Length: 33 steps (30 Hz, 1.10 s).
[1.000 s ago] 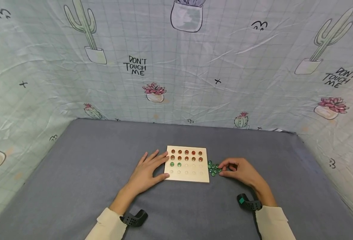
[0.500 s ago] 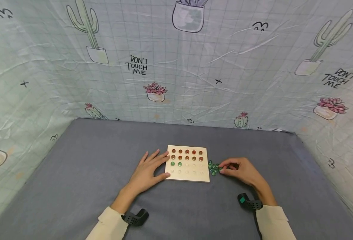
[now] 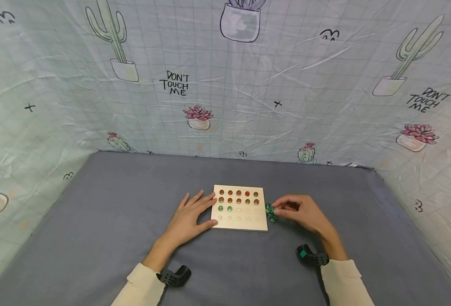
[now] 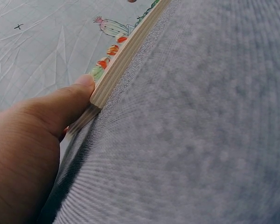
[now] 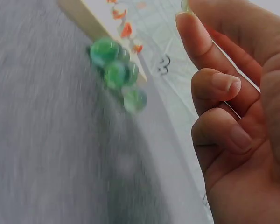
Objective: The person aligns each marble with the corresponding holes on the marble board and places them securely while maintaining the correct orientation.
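A pale wooden board (image 3: pixel 244 225) with rows of round hollows lies on the grey cloth. Red-brown marbles (image 3: pixel 238 193) fill its two far rows, and two green marbles (image 3: pixel 225 208) sit at the left of the third row. My left hand (image 3: pixel 187 219) rests spread along the board's left edge, thumb (image 4: pixel 79 95) at the near corner. Just right of the board, my right hand (image 3: pixel 306 212) is raised beside a cluster of green marbles (image 3: pixel 269 216). Between its thumb and forefinger it pinches a green marble (image 5: pixel 185 5), mostly cut off by the frame's top.
Grey cloth (image 3: pixel 225 272) covers the table around the board. A printed fabric sheet (image 3: pixel 225 85) with cactus drawings hangs behind and along both sides. A black wrist strap mount (image 3: pixel 173 277) sits on the left wrist, another black mount (image 3: pixel 312 256) on the right.
My right hand has lifted and shifted left toward the board, over the marble cluster, with a green marble pinched. My left hand stays on the board, which has not moved.
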### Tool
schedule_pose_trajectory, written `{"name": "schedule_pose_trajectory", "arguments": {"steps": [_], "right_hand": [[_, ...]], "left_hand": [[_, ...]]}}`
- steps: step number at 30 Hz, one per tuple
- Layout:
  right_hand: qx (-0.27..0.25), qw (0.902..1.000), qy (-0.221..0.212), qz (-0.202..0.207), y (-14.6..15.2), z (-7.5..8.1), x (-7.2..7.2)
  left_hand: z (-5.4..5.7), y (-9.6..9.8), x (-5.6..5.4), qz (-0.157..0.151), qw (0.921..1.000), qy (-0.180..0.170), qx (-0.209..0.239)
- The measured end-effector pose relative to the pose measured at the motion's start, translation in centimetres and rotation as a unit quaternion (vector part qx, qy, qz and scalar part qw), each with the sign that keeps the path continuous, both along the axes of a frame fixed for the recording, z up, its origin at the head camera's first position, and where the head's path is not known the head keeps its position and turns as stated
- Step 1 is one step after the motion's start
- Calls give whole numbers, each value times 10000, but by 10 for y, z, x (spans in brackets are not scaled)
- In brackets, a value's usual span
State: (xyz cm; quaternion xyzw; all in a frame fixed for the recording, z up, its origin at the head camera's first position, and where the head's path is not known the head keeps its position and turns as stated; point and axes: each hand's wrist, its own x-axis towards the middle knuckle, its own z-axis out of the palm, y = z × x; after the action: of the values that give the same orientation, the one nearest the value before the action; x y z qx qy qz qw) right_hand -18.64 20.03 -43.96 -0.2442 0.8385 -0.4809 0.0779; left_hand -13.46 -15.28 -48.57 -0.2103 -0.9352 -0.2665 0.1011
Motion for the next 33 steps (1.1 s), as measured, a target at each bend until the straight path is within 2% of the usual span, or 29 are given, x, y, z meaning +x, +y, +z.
{"name": "schedule_pose_trajectory", "arguments": {"steps": [6,14,21,25,33], "right_hand": [[-235,9994,138,198,-11,-7,-8],[15,9997,174,197,-40,27,6],[-110,9998,170,75,-52,-5,-10],[-188,9995,253,77,-61,-9,-12],[145,9980,582,205,-69,-15,-5]], "left_hand": [[0,1,-2,-21,10000,-33,-44],[0,2,-4,-41,10000,7,-54],[-2,1,1,28,10000,7,-8],[-2,1,1,92,9999,64,-72],[2,4,2,-11,10000,51,-39]]}}
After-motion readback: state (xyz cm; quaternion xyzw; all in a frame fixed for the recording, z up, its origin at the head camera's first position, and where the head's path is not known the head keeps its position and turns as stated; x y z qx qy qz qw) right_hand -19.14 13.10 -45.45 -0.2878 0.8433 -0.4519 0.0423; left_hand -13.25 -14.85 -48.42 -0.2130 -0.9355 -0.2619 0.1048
